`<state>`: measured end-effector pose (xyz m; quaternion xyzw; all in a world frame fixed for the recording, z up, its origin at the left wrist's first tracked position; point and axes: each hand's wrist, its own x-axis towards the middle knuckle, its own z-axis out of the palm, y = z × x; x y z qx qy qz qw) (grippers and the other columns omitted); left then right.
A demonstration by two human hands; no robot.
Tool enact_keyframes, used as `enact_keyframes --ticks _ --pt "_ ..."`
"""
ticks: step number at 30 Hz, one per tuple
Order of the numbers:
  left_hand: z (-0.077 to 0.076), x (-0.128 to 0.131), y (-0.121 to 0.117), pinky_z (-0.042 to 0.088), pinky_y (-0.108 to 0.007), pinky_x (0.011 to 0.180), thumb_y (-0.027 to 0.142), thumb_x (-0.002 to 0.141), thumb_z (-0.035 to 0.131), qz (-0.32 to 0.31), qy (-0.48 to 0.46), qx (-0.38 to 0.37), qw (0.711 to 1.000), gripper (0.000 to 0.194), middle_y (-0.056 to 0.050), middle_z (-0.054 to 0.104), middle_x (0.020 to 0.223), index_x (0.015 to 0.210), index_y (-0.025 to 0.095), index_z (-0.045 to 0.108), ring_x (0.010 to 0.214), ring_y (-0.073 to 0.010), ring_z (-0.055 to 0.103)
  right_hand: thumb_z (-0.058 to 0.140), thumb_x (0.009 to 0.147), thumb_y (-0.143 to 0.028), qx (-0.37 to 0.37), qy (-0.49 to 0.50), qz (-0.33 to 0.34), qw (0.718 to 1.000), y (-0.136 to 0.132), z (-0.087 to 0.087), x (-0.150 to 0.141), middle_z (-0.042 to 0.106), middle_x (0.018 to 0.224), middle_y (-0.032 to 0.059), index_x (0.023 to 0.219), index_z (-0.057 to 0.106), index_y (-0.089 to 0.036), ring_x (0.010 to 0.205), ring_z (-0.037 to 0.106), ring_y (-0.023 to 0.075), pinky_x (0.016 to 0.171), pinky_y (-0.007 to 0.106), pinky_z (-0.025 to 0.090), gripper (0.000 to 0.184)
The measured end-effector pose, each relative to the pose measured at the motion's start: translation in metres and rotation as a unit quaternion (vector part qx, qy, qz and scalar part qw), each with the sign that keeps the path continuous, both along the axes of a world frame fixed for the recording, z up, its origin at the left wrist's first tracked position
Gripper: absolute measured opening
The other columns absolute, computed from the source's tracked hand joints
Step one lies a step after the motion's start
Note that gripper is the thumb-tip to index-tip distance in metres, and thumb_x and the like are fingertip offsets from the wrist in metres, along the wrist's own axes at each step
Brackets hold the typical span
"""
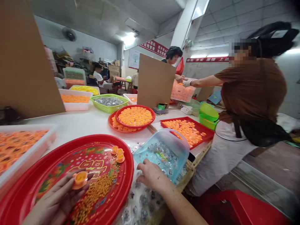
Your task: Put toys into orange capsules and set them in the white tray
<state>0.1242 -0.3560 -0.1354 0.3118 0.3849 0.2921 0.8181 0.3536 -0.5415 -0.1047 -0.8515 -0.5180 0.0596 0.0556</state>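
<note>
My left hand (63, 197) pinches a small orange toy teacup (81, 178) with a yellow inside, over a big red round tray (126, 187). Loose small orange-yellow pellets (93, 193) lie spread on that tray. At its far right side sit several more toy teacups (118, 153). My right hand (152, 176) is beside the near left edge of a translucent blue plastic scoop (180, 147), its fingers bent and a little apart, with nothing visible in them. Small clear plastic pieces (161, 153) lie in the scoop, and more are on the table under my right hand.
Stacked red round trays (152, 120) and a red rectangular tray (206, 132) hold more orange cups. A white bin (50, 134) stands at left, a green basin (107, 107) farther back. Cardboard panels (154, 81) divide the table. Two people (253, 87) handle a crate (184, 92) at right.
</note>
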Motion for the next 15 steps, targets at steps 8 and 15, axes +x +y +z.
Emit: enact_keyframes --ticks 8,15 --pt "0.027 0.007 -0.015 0.057 -0.024 0.065 0.011 0.084 0.052 -0.043 -0.066 0.045 0.996 0.031 -0.013 0.068 0.097 0.115 0.015 0.053 0.078 -0.0197 0.069 0.048 0.077 -0.006 -0.007 0.027 0.072 0.997 0.010 -0.006 0.009 0.060 0.096 0.0130 0.101 0.063 -0.012 0.088 0.061 0.0258 0.077 0.035 0.045 0.029" --pt "0.023 0.005 -0.014 0.056 -0.021 0.065 0.015 0.085 0.054 -0.058 -0.099 0.030 0.993 0.027 -0.016 0.066 0.100 0.111 0.010 0.056 0.079 -0.0201 0.069 0.043 0.075 -0.005 0.031 0.010 0.126 0.991 0.015 0.011 0.024 0.060 0.092 0.0115 0.100 0.062 -0.013 0.081 0.061 0.0224 0.074 0.036 0.049 0.032"
